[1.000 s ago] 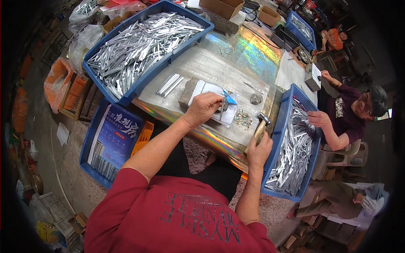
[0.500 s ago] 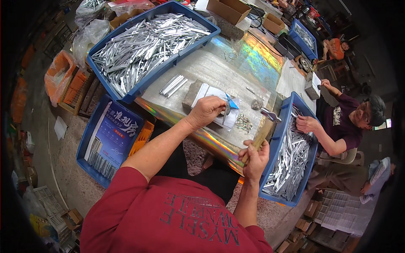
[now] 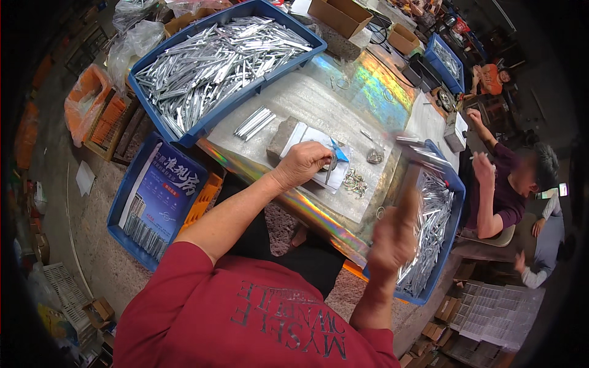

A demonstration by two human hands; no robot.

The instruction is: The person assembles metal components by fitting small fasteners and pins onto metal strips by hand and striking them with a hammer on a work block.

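My left hand is closed in a pinch on a thin metal strip, held over a block topped with white paper. A blue piece stands beside my fingertips. A hammer is gripped in my right hand; hand and hammer are smeared by motion, with the head over the near right bin. Just right of the block lies a small heap of shiny metal bits. Several silvery strips lie side by side left of the block.
Blue bins of metal strips stand at far left and right. Lower left, another blue bin holds a printed sheet and strips. A co-worker sits beyond the right bin. Cardboard boxes stand at the back.
My right hand has swung the hammer up and to the right. My left hand stays nearly in place. The co-worker's hand has lifted out of the right bin.
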